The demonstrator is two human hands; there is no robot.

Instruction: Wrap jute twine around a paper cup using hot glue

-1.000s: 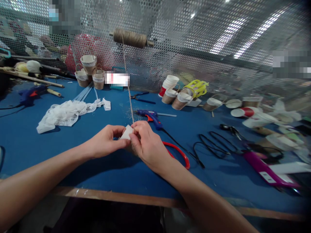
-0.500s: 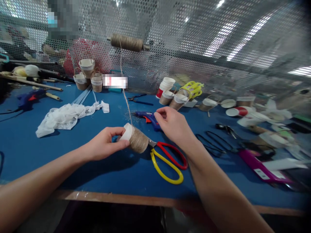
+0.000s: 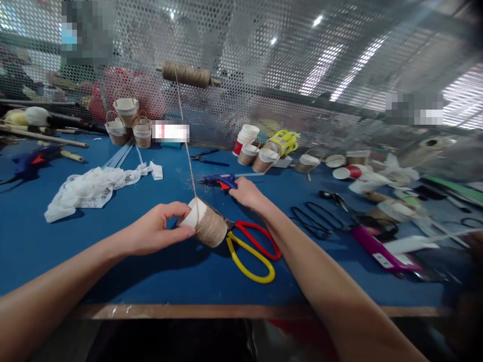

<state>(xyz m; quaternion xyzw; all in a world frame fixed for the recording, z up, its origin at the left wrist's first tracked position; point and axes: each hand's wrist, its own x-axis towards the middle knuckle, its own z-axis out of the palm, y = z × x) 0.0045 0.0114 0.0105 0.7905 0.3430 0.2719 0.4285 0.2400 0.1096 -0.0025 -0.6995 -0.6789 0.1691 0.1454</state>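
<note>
My left hand (image 3: 156, 229) is closed on the white rim of a paper cup (image 3: 209, 227), tilted on its side above the table. Brown twine is wound around most of the cup. From it a taut strand (image 3: 187, 151) runs up to a twine spool (image 3: 186, 74) mounted at the mesh. My right hand (image 3: 247, 193) has its fingers around the handle of a blue hot glue gun (image 3: 221, 180), whose nozzle points left and whose trigger is red. The hand covers most of the grip. Partly behind the cup, scissors (image 3: 251, 274) with one red and one yellow handle lie on the table.
White lace (image 3: 85, 188) lies in a heap at left, near a second glue gun (image 3: 32, 160). Several small twine-wrapped buckets (image 3: 127, 110) stand by the mesh. Pliers (image 3: 209, 158), black cord (image 3: 315, 218) and a purple case (image 3: 381, 251) lie on the blue table.
My right hand has come down from above the glue gun's handle and closed around it. My left hand still holds the wrapped cup. The whole view has shifted slightly.
</note>
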